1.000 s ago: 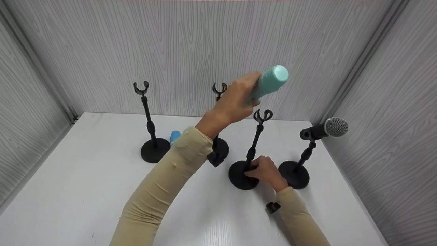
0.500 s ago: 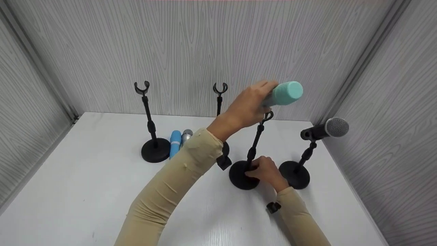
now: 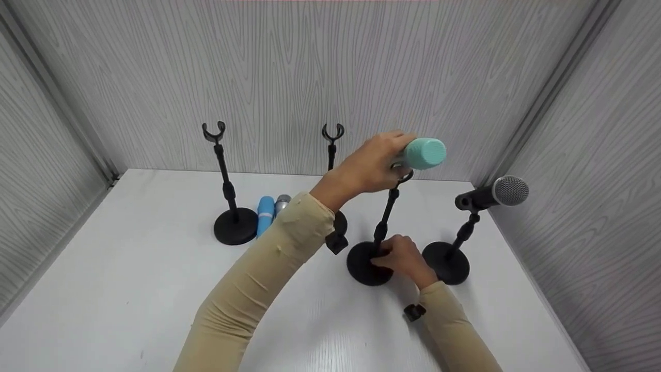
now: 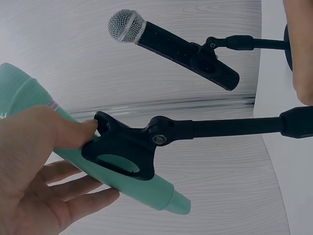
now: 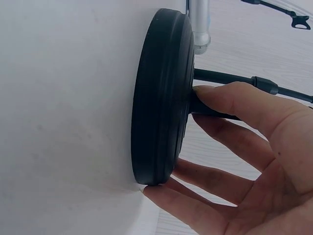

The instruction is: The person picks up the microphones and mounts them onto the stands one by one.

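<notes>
My left hand (image 3: 367, 163) grips a mint-green microphone (image 3: 426, 153) at the top of a black desktop microphone stand (image 3: 382, 230). In the left wrist view the microphone lies slanted against the stand's U-shaped clip (image 4: 124, 152), with my thumb touching the clip's edge; whether it is fully seated I cannot tell. Down at the table, my right hand (image 3: 405, 258) pinches the foot of the same stand's pole between thumb and forefinger. The right wrist view shows other fingers touching the rim of the round base (image 5: 161, 98).
To the right, a black microphone (image 3: 508, 190) sits in another stand (image 3: 449, 261). Two stands with vacant clips, one far left (image 3: 229, 191) and one mid-back (image 3: 331, 155), stand behind. A blue microphone (image 3: 265, 212) and a silver one (image 3: 282, 202) lie between them, partly behind my sleeve.
My left hand has brought the green microphone down and slightly right, onto the stand's clip, tipping it flatter. The right hand has stayed at the base.
</notes>
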Available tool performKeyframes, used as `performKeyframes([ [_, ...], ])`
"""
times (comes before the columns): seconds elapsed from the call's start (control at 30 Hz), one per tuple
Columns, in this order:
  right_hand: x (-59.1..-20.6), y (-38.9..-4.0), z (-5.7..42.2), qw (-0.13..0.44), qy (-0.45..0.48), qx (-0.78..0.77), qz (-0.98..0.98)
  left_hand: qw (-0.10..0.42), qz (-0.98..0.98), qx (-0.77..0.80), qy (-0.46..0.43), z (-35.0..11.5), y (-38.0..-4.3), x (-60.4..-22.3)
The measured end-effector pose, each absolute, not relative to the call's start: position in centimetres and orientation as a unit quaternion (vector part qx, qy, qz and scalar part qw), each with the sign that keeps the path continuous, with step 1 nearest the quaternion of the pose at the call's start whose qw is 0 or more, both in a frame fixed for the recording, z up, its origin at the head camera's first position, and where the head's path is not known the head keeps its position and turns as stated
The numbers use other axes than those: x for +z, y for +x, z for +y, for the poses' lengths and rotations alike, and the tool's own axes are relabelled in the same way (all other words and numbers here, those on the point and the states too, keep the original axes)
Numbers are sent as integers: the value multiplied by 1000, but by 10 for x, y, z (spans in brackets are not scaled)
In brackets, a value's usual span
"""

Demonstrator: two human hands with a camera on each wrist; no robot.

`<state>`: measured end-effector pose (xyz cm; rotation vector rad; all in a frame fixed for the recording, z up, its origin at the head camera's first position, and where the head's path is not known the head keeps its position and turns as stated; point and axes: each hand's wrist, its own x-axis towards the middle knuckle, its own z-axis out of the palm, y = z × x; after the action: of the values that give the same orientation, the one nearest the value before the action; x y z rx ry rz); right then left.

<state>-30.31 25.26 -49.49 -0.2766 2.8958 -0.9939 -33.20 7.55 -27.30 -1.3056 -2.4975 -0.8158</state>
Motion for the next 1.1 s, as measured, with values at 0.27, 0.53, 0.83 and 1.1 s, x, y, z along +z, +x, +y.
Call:
performKeyframes([
  [0.27,-494,-302,254,41,-89,-324,941,85,-844,-278,-451,71,-341,-278],
  [0.53,-493,-303,253,45,-94,-320,942,84,-834,-295,-459,67,-348,-284],
  [0.83,-496,-304,253,48,-97,-321,941,76,-831,-309,-457,68,-349,-290],
  [1.1,-495,-302,254,43,-98,-327,939,69,-842,-289,-449,70,-346,-281],
])
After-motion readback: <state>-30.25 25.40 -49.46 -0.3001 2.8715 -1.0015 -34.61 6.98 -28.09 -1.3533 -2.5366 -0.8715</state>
